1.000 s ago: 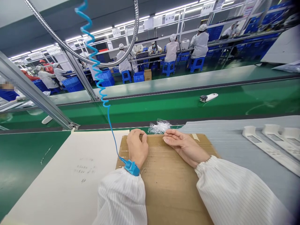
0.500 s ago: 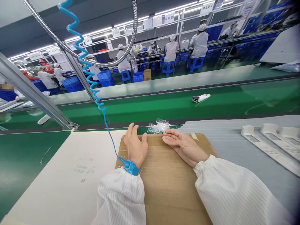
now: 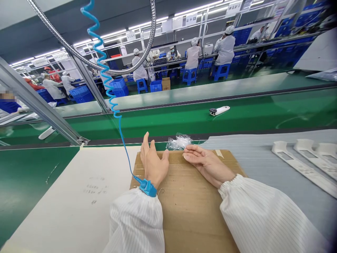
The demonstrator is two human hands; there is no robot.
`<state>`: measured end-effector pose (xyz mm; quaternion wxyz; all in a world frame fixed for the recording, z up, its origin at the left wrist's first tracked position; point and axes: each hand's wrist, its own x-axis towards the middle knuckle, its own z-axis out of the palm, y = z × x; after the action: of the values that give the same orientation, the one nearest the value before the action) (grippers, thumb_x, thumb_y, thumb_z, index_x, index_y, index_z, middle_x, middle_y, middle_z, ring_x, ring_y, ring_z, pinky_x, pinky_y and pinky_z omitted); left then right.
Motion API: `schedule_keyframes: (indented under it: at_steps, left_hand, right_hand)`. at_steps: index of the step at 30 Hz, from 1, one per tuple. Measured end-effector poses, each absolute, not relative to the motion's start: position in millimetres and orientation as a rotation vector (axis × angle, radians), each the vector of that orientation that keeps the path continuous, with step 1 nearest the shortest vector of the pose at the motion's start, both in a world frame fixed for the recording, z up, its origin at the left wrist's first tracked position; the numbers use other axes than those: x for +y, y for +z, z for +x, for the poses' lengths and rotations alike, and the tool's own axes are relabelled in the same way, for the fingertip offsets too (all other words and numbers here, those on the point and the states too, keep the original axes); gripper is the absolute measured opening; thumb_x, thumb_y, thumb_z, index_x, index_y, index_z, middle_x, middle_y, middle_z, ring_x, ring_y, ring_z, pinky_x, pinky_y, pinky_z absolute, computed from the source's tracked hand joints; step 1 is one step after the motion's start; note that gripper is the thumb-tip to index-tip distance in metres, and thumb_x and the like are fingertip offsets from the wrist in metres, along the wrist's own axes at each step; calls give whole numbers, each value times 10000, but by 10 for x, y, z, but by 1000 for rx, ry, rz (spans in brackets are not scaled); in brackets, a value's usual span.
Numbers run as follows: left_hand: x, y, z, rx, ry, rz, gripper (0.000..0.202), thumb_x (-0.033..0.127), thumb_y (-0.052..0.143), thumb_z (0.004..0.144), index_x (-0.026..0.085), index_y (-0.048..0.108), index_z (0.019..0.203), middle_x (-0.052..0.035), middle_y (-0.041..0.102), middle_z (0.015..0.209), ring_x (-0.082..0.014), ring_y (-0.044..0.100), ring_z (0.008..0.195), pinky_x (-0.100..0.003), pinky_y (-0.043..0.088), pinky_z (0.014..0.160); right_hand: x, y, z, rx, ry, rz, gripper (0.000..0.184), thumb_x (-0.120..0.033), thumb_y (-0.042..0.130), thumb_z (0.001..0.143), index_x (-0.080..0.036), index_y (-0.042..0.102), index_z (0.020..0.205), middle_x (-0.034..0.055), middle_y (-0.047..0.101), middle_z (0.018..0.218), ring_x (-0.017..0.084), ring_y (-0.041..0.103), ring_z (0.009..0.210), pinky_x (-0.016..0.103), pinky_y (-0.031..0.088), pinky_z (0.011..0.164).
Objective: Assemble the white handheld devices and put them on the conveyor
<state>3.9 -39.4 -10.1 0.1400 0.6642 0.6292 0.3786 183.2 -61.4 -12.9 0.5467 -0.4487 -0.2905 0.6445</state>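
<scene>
My left hand (image 3: pixel 154 160) is over the left far part of a brown cardboard sheet (image 3: pixel 195 211), fingers spread and nothing in them. It wears a blue wrist strap (image 3: pixel 147 188) with a coiled blue cord (image 3: pixel 109 88) running upward. My right hand (image 3: pixel 206 163) is at the sheet's far right part, palm turned inward, fingers loosely stretched with no object visible in them. Its fingertips are close to a crumpled clear plastic bag (image 3: pixel 179 141) at the sheet's far edge; whether they touch it I cannot tell.
Beyond lies a green conveyor belt (image 3: pixel 158 123) carrying a white handle-shaped part with a black end (image 3: pixel 219 110). Several white plastic housings (image 3: pixel 302 165) lie on grey foam sheeting (image 3: pixel 252 154) at right. White paper (image 3: pixel 65 196) is at left, by a metal post (image 3: pixel 39 102). People sit at a far line.
The white parts on the belt have shifted left. My left hand has opened slightly wider, its fingers more raised and a little to the right. The right hand has barely moved.
</scene>
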Motion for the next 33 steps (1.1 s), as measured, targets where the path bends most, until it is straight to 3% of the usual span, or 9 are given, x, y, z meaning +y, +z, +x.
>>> schedule_keyframes:
  at_steps: [6,11,16,19,22,24,28,30,33]
  left_hand:
    - [-407,-71,59,1750,1125,1893,547,423,590,874,153,532,1346,-104,148,1654,-368,243,1483,-570,265,1198]
    - [-500,9,135,1509,1312,1959,770,505,603,891,248,256,1528,-82,-25,1666,-293,177,1512,-498,296,1202]
    - [-519,-33,173,1580,1390,2053,671,372,620,894,252,325,1484,-120,134,1637,-310,277,1462,-538,313,1174]
    - [-496,-65,168,1692,1388,1946,593,329,610,887,188,399,1423,-158,197,1607,-324,328,1424,-545,342,1147]
    - [-481,-70,156,1748,1358,1835,551,322,597,888,168,429,1390,-165,227,1593,-323,350,1413,-540,349,1143]
    - [-478,-69,151,1746,1348,1798,536,314,585,892,166,435,1385,-162,240,1590,-323,338,1426,-537,344,1148]
    - [-477,-78,142,1694,1340,1763,534,345,598,885,184,455,1373,-145,233,1596,-337,295,1453,-537,331,1158]
    - [-473,-87,136,1662,1339,1746,533,366,613,876,207,472,1365,-131,234,1599,-349,280,1461,-549,311,1167]
    - [-460,-98,123,1638,1358,1726,519,367,626,868,215,496,1346,-127,260,1586,-360,289,1455,-567,297,1166]
  right_hand:
    - [-598,-141,1850,-693,1538,-1044,345,-182,907,603,-246,727,891,2,685,962,124,640,930,254,521,963]
    - [-620,-136,1860,-672,1586,-1003,349,-168,897,616,-248,730,912,-10,678,968,104,643,925,216,514,933]
    - [-510,50,1983,-771,1567,-1014,339,-246,874,637,-250,715,936,-1,675,1058,144,664,962,271,532,908]
    - [-89,186,2273,-1086,1326,-1209,328,-267,841,646,-231,688,933,34,701,1080,185,673,979,322,539,909]
    - [543,266,2632,-1370,703,-1747,228,-227,705,746,-225,664,971,63,728,1080,210,691,953,363,549,879]
    - [931,253,2795,-1409,464,-1905,268,-215,678,757,-202,667,1024,113,718,1093,283,670,1014,459,502,945]
    - [1335,22,2791,-1556,266,-1967,381,-237,655,781,-200,656,1161,157,639,1270,358,573,1166,518,404,1008]
    - [1370,-125,2683,-1627,201,-1972,310,-240,589,831,-208,677,1127,158,599,1334,358,545,1185,504,406,971]
    - [1323,-204,2523,-1695,124,-1976,271,-261,487,906,-218,711,1052,153,638,1260,339,570,1121,471,422,895]
